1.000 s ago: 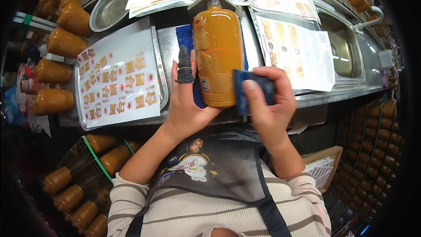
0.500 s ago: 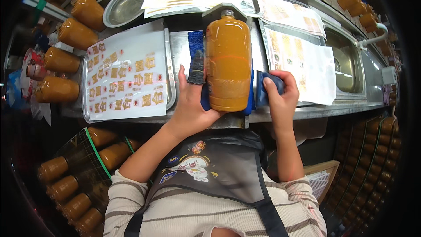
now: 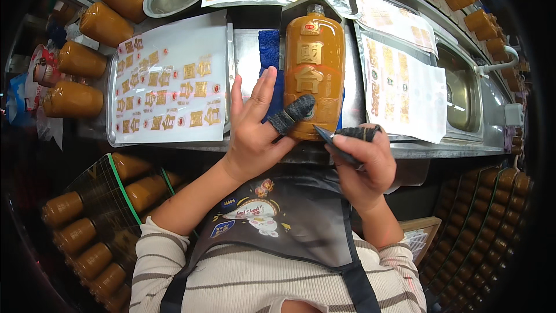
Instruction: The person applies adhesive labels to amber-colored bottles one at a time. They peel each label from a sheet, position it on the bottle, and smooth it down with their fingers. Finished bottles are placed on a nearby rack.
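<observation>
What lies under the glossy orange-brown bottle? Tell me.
Textured blue cloth shows on both sides of the glossy orange-brown bottle, and an angular grey piece around its neck. What lies directly beneath its body is hidden.

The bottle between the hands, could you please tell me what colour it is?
The bottle is orange-brown, best seen in the head view.

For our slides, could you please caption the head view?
The left hand touches an amber bottle while the right hand holds a thin dark tool near its base.

Near, downward fisheye view from head onto hands (image 3: 253,136)
</observation>
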### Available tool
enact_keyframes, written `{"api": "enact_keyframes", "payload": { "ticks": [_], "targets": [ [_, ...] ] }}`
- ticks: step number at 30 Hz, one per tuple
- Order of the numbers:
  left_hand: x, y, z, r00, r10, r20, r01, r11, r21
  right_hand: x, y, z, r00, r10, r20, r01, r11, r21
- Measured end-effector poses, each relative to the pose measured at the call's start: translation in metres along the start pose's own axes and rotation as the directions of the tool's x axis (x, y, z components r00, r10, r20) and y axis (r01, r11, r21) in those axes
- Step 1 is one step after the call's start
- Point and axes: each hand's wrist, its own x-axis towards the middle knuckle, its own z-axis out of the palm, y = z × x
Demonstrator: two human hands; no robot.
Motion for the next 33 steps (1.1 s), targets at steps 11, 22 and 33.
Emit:
{"api": "enact_keyframes", "payload": {
  "ticks": [11, 22, 33],
  "targets": [
    [0.009, 0.011, -0.001, 0.999, 0.045, -0.010, -0.045, 0.996, -0.082, -0.005, -0.001, -0.009, 0.993, -0.033, 0.114, 0.036, 0.999, -0.025],
    [0.010, 0.021, -0.002, 0.993, 0.105, 0.050, -0.111, 0.986, 0.125, -0.005, 0.013, -0.020, 0.725, 0.680, 0.114, -0.583, 0.517, 0.626],
    [0.013, 0.022, -0.006, 0.999, -0.041, 0.019, 0.044, 0.977, -0.210, -0.012, 0.007, 0.022, 0.994, 0.108, -0.029, -0.109, 0.993, -0.045]
  ]
}}
